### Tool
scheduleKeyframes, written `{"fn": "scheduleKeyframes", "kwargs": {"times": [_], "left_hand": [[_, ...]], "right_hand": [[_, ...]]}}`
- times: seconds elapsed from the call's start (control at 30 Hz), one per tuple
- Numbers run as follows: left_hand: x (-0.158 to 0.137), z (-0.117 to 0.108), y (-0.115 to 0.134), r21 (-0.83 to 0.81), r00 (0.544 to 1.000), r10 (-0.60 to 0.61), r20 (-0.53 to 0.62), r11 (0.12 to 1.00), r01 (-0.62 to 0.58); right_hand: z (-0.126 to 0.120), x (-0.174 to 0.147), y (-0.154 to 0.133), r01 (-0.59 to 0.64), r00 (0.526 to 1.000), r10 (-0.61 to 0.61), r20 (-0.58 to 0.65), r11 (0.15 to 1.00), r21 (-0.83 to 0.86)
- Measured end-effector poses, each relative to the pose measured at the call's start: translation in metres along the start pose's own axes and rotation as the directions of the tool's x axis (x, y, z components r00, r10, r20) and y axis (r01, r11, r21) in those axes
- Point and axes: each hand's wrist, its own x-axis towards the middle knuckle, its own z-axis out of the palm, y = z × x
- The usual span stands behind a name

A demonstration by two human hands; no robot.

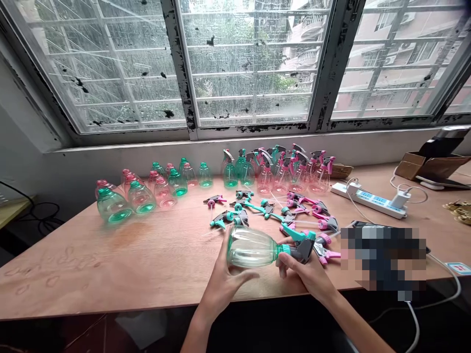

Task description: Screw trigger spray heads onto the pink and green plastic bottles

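A clear green spray bottle [252, 247] lies sideways in the air above the front of the table, its neck to the right. My left hand [225, 280] cups the bottle's base, with the thumb standing off below it. At the neck, the fingers and thumb of my right hand [307, 269] grip around the teal collar [283, 251] of a grey and teal trigger sprayer [302, 245]. The sprayer sits at the bottle's mouth; how tightly it is fitted I cannot tell. Behind the bottle lie several loose teal trigger heads [268, 209] and pink trigger heads [322, 223].
Open green and pink bottles [142, 198] stand at the left on the wooden table [154, 264]. Bottles with sprayers [283, 176] line the wall below the window. A power strip [370, 200], a cardboard box [423, 166] and a blurred-out object [384, 257] are at the right.
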Motion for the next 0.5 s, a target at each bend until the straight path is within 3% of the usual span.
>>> {"fn": "scheduleKeyframes", "kwargs": {"times": [0.17, 0.3, 0.5], "left_hand": [[-0.0028, -0.0031, 0.0052, -0.068, 0.999, -0.005, 0.034, 0.998, 0.007], [-0.0031, -0.0017, 0.0070, -0.044, 0.996, -0.007, 0.088, 0.999, 0.011], [-0.0053, -0.0010, 0.0030, 0.093, 0.998, 0.054, 0.024, 0.994, -0.056]], "right_hand": [[0.0025, 0.0006, -0.0049, -0.013, 1.000, 0.013, 0.019, 1.000, -0.024], [-0.0013, 0.0031, 0.0003, -0.016, 1.000, 0.016, 0.000, 0.999, 0.051], [-0.0013, 0.0034, 0.0024, -0.027, 1.000, 0.027, 0.007, 0.996, 0.091]]}}
